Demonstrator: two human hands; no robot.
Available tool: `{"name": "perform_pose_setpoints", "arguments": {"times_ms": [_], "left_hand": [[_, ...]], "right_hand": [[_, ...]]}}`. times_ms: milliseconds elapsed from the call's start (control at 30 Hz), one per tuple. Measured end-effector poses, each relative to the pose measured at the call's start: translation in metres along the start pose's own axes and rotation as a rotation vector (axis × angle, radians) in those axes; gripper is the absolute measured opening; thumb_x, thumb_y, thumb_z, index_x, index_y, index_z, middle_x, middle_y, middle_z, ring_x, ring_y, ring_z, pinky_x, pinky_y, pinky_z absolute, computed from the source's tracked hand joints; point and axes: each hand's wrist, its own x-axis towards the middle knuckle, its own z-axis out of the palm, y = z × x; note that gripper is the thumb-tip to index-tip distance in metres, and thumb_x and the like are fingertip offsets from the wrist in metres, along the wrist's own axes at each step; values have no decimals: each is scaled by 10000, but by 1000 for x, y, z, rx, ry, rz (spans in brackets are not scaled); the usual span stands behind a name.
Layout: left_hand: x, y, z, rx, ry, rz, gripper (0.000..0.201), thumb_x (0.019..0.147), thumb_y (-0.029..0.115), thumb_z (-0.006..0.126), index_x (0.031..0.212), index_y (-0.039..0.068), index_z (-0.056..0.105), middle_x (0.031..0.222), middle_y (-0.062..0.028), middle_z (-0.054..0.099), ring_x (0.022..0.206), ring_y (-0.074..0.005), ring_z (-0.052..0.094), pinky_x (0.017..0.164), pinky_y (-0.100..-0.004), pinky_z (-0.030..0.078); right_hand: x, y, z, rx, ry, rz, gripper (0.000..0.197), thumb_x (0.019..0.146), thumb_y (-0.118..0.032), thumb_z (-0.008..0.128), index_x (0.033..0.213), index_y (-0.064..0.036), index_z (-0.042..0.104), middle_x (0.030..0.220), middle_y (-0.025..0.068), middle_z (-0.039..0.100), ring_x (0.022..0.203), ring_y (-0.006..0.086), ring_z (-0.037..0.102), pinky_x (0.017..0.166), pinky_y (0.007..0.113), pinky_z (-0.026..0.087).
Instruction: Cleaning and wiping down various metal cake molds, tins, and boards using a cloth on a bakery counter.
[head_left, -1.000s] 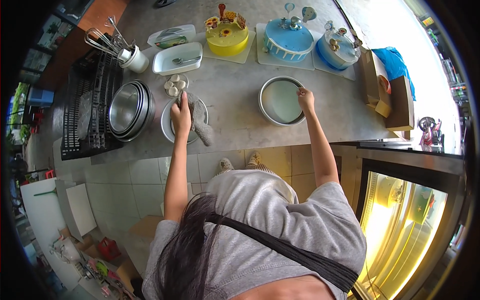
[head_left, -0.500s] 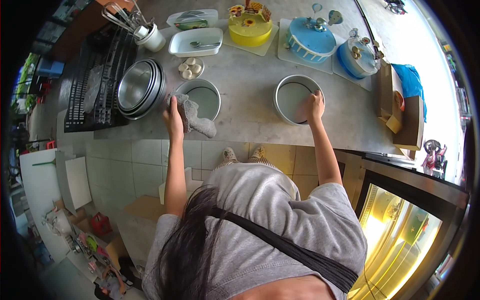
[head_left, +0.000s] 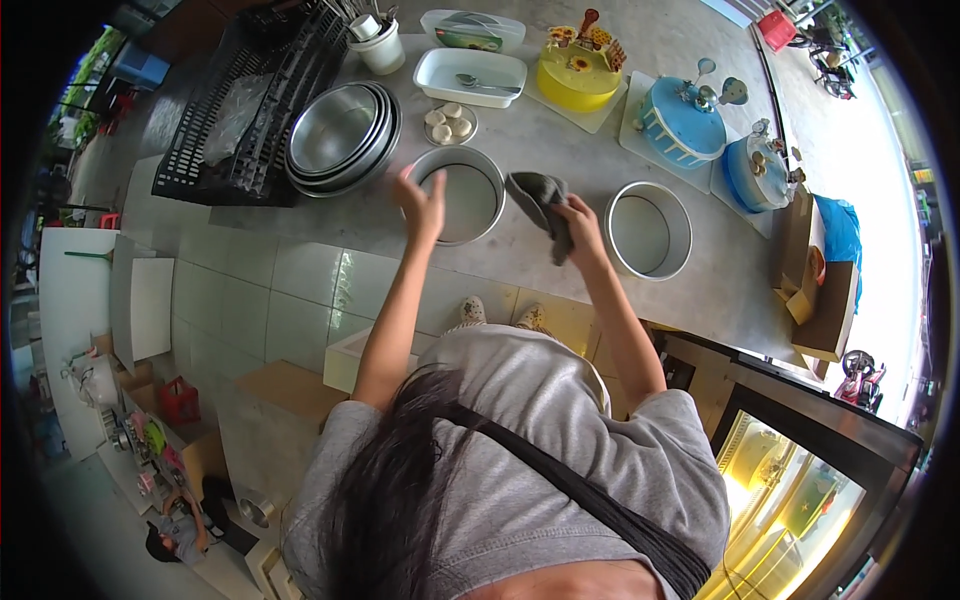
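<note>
My left hand [head_left: 424, 207] is at the left side of a round metal cake pan [head_left: 473, 203], its fingers and thumb apart and slightly blurred. Nothing shows in that hand; whether it touches the rim I cannot tell. A crumpled dark grey cloth [head_left: 545, 200] is gripped in my right hand [head_left: 580, 230], over the table between the two pans. Just right of this hand stands a second round cake pan [head_left: 650, 235], upright and apart from it. Both pans show bare insides.
Nested metal bowls [head_left: 340, 135] stand left, beside a black plastic crate [head_left: 225, 130]. Behind the pans are a dish of pale round pieces [head_left: 452, 124] and a white tray [head_left: 440, 75] with a spoon. Decorated yellow [head_left: 575, 80] and blue cakes [head_left: 685, 120] stand farther back; cardboard boxes [head_left: 828, 315] sit right.
The cloth has passed from my left hand to my right. My right hand has left the right pan and moved left; my left hand has come to the left pan's rim. The view has shifted.
</note>
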Motion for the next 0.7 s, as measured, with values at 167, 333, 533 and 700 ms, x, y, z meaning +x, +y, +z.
{"name": "perform_pose_setpoints", "arguments": {"times_ms": [167,333,533,700], "left_hand": [[13,-91,-23,-300,-338,-764,374,657,153,643,890,-119,535,850,-208,587,757,-309,612,617,-393,523],[9,-107,-32,-333,-638,-819,134,659,11,513,770,-63,510,722,-160,554,621,-258,602,478,-403,555],[-16,-107,-30,-246,-618,-774,398,740,111,543,1070,-81,433,953,-197,541,808,-297,580,620,-391,508],[-24,-56,-21,-98,-400,-44,660,768,329,611,1226,-74,358,1120,-228,511,1046,-313,501,908,-370,377]], "right_hand": [[24,38,-32,-40,54,195,124,745,-150,566,806,-43,575,684,56,553,569,130,520,482,265,409],[24,53,2,179,-234,361,385,849,-441,516,849,-63,584,650,24,597,478,103,547,399,196,421],[27,68,11,197,-284,440,375,807,-370,596,963,-30,579,772,48,622,634,134,592,590,253,493],[11,58,24,103,-305,516,430,738,-323,655,1017,-11,555,855,96,617,739,196,604,709,308,495]]}}
